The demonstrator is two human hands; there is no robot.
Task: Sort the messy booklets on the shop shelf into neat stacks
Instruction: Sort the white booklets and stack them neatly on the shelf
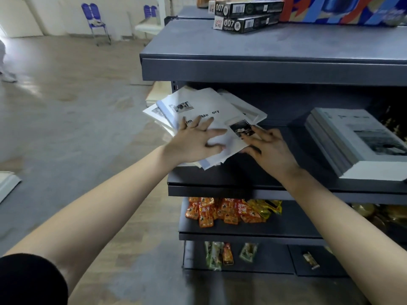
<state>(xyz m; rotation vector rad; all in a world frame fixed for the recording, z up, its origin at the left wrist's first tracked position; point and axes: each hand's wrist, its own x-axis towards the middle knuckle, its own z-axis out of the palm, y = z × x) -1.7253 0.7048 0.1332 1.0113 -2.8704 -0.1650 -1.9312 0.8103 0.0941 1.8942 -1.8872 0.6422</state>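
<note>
white paper booklets lie in a fanned, crooked pile at the left end of the dark grey shelf, their corners pointing several ways and the pile's left side jutting past the shelf end. the left grip rests flat on the top booklet, fingers spread and straight, thumb stretched along the sheet toward the other grip; it is released, pressing and not clasping. the right grip lies just beside it on the same booklet, straight fingers over the small dark photo at the cover's corner, thumb at the near edge; likewise released. printed words on the top cover are partly hidden by the left grip. right of the right grip, well apart on the same shelf, sits a squared stack of booklets. above both grips, the upper shelf carries two black boxes marked 007. below the grips, orange snack packets lie on the next shelf down, and green packets on the level beneath that.
</note>
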